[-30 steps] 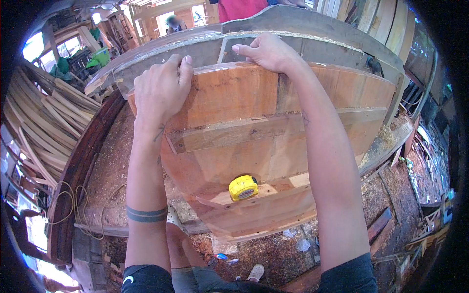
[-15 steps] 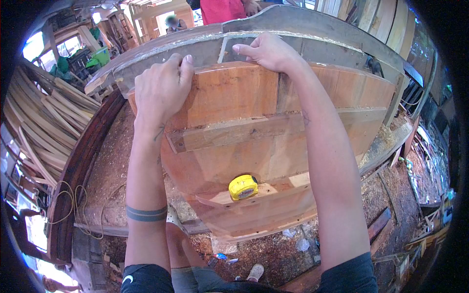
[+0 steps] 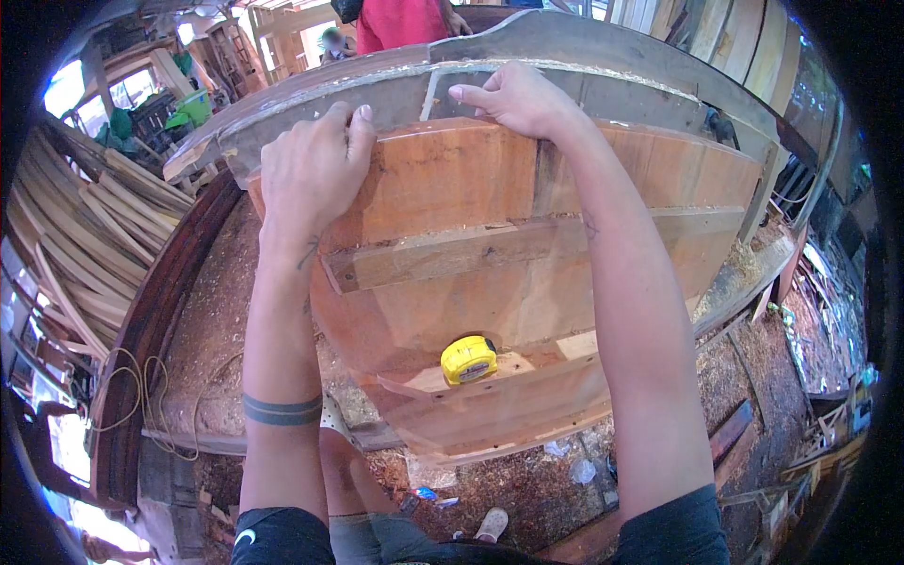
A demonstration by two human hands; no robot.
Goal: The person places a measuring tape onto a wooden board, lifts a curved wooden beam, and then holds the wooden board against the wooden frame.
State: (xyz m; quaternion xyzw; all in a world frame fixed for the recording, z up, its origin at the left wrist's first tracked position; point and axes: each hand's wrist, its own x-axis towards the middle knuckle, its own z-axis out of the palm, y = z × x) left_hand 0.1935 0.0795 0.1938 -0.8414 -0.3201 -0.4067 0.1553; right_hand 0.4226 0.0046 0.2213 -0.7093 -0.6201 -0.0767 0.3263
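A broad reddish-brown wooden panel (image 3: 452,179) with crosswise battens leans in front of me. My left hand (image 3: 315,165) is closed over its top edge on the left, with the thumb upright and the fingertips hidden behind. Farther right, my right hand (image 3: 527,102) hooks over the same edge, thumb pointing left; its fingertips are out of sight too. A yellow tape measure (image 3: 468,361) rests on the lower batten (image 3: 527,377), between my forearms, touched by neither hand.
Behind the panel runs a curved grey timber frame (image 3: 640,89). Bent wooden strips (image 3: 85,235) are stacked at left, near a loose cord (image 3: 141,395). Sawdust and scraps litter the floor (image 3: 556,504). A person in red (image 3: 400,24) stands beyond the frame.
Both my hands keep their places on the panel's edge. Beyond the frame, the person in red has shifted left, and that person's hand has moved left too.
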